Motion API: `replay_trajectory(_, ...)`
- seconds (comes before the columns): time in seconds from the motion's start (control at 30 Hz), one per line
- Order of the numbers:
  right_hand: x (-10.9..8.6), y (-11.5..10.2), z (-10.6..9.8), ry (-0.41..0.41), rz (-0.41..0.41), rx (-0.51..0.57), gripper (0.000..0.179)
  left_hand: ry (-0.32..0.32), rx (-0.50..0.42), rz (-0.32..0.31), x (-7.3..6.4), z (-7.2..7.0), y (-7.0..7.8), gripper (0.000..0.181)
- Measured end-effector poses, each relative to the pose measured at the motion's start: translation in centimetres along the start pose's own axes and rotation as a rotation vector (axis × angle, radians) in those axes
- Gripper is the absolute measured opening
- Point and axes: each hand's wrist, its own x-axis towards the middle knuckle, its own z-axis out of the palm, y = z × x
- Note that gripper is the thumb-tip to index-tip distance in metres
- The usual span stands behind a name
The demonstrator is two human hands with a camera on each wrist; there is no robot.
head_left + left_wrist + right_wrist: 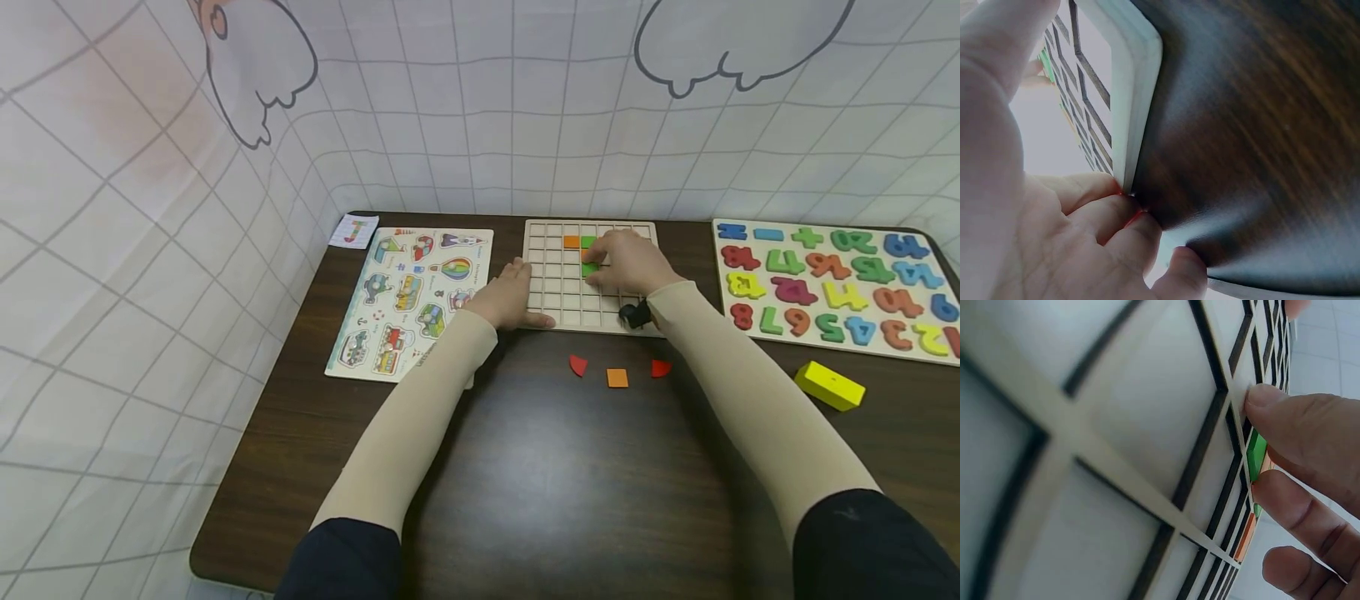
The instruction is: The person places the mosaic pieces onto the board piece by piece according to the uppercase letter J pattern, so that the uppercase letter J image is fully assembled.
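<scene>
My right hand (630, 260) is over a pale wooden grid board (555, 283) at the back middle of the table. In the right wrist view, its thumb and index finger pinch a green square tile (1256, 455) at one of the cells. Other green and orange tiles sit in the grid, among them an orange tile (572, 242). My left hand (504, 298) rests at the board's left edge, thumb spread along the near corner. In the left wrist view, its fingers (1091, 190) touch the side of the board.
A picture puzzle board (405, 304) lies left, a card with a J (354, 232) behind it. To the right are a number puzzle board (765, 258) and a yellow block (830, 386). In front lie an orange square (617, 378) and two red pieces, one a red wedge (577, 365).
</scene>
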Motion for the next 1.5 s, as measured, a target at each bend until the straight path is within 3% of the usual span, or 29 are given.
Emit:
replay_trajectory(0.2, -1.0, -0.3, 0.1, 0.02, 0.004, 0.01, 0.032, -0.002, -0.006, 0.001, -0.1, 0.2, 0.1, 0.116)
replay_trajectory(0.37, -2.7, -0.8, -0.4, 0.03, -0.058, 0.028, 0.03, -0.017, -0.015, -0.009, -0.1, 0.3, 0.2, 0.115)
replay_trajectory(0.63, -6.1, -1.7, -1.1, -0.049, -0.136, -0.003, 0.021, -0.001, -0.008, -0.008, 0.1, 0.3, -0.1, 0.115)
replay_trajectory(0.83, -9.0, -2.1, 0.0, -0.124, -0.201, 0.024, 0.015, 0.008, 0.004, 0.005, 0.2, -0.2, -0.2, 0.114)
replay_trajectory(1.07, -11.8, -2.3, 1.4, -0.183, -0.214, 0.067, 0.012, 0.006, -0.009, 0.012, 0.2, -0.2, -0.2, 0.115)
replay_trajectory(1.33, -13.9, -2.4, 1.8, -0.186, -0.249, 0.002, 0.027, 0.004, -0.026, 0.016, 0.0, 0.0, -0.1, 0.115)
replay_trajectory(1.5, -14.3, -2.3, 2.0, -0.151, -0.267, -0.015, 0.025, 0.007, -0.031, 0.016, 0.0, 0.0, -0.1, 0.115)
